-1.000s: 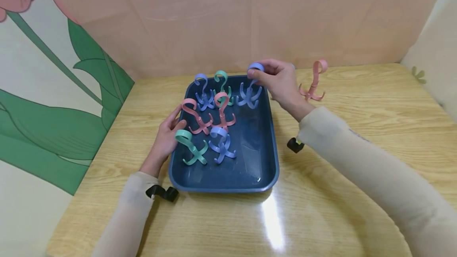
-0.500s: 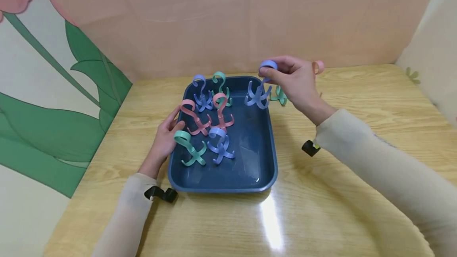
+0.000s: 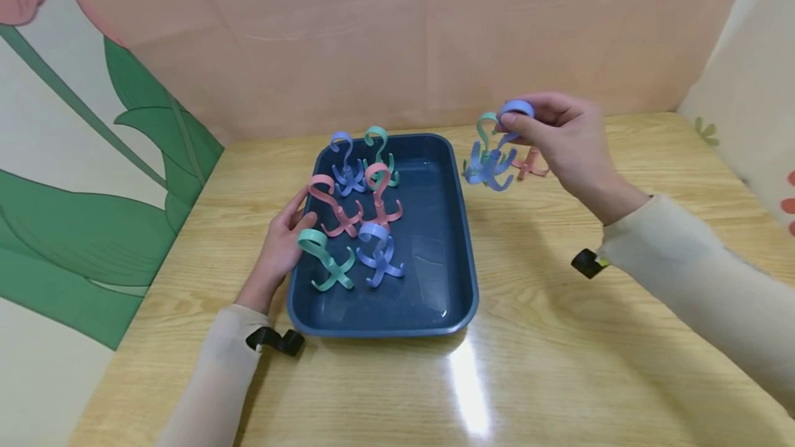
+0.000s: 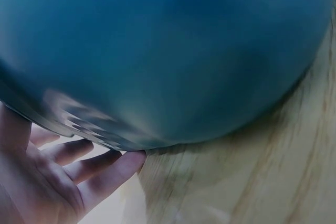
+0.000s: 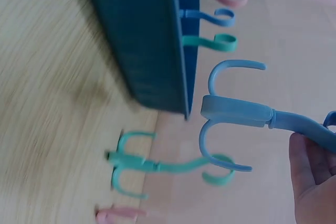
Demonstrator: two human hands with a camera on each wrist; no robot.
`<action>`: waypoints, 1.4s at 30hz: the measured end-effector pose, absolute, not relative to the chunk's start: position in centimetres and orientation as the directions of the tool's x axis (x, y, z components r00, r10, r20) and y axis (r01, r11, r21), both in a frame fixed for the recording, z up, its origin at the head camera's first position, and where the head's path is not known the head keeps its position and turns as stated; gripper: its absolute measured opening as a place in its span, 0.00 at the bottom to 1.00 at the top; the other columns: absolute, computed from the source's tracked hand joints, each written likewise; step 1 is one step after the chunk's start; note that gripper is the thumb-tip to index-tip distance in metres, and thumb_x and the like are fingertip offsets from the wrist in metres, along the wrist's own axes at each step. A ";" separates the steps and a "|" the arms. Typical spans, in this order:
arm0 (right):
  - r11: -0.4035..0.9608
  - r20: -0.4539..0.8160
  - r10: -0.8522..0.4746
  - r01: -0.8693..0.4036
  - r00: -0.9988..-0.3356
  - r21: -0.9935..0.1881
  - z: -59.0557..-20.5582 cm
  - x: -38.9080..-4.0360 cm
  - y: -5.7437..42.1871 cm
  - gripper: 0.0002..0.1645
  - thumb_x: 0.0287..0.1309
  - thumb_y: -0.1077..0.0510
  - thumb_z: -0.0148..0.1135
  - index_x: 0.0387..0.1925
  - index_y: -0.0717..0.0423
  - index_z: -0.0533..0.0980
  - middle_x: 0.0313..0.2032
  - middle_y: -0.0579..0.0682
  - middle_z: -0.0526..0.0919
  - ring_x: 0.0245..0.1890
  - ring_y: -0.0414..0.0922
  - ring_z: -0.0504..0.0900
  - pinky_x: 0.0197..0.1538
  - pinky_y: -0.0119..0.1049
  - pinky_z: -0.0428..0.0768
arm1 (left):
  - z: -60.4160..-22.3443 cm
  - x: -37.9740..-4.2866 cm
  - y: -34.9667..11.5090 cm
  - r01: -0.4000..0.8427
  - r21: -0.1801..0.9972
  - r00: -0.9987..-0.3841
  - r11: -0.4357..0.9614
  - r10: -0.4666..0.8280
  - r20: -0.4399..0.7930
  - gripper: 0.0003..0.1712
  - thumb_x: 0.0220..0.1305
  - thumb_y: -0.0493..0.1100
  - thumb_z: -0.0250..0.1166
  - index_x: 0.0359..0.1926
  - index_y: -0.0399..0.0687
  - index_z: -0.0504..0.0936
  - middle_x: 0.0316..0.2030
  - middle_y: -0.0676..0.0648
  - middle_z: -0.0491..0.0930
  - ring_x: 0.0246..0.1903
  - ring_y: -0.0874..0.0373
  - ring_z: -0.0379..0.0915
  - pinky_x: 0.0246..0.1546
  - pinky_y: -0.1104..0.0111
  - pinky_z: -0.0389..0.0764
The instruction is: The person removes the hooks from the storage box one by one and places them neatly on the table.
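Note:
My right hand (image 3: 574, 147) pinches the curled top of a blue four-pronged hanging hook (image 3: 493, 171) beyond the right edge of the blue tray (image 3: 428, 254). In the right wrist view this blue hook (image 5: 236, 111) is off the table, its prongs pointing away from the fingers. Behind it in the head view, partly covered, a green hook (image 3: 486, 126) stands on the table, and a pink hook (image 3: 530, 165) is mostly hidden by the hand. My left hand (image 3: 279, 243) holds the tray's left rim, thumb over the edge, fingers against the outer wall (image 4: 157, 77).
Inside the tray's left half are several hooks: a blue one (image 3: 349, 174) and a green one (image 3: 379, 150) at the back, two pink (image 3: 335, 209) in the middle, a green (image 3: 329, 264) and a blue (image 3: 380, 261) in front. A pinkish backdrop (image 3: 373, 40) rises behind the wooden table (image 3: 397, 392).
My right hand has carried the blue hook rightward from above the tray's back right corner to past its right wall. The left hand has stayed on the rim.

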State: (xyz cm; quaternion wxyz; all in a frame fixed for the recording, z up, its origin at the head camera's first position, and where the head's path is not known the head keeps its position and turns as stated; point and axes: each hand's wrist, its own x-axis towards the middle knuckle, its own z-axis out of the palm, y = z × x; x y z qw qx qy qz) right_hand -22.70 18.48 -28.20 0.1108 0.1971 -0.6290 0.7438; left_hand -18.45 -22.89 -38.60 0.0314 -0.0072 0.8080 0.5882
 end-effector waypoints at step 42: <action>-0.205 0.177 0.256 -0.232 -0.950 -0.951 -31.9 -26.6 31.8 0.14 0.49 0.72 0.75 0.41 0.66 0.85 0.33 0.51 0.89 0.31 0.43 0.88 0.37 0.31 0.84 | -38.3 -18.3 -23.1 -0.060 0.946 -0.997 0.318 0.029 -0.073 0.33 0.79 0.48 0.50 0.79 0.69 0.53 0.69 0.40 0.68 0.60 0.44 0.74 0.60 0.49 0.73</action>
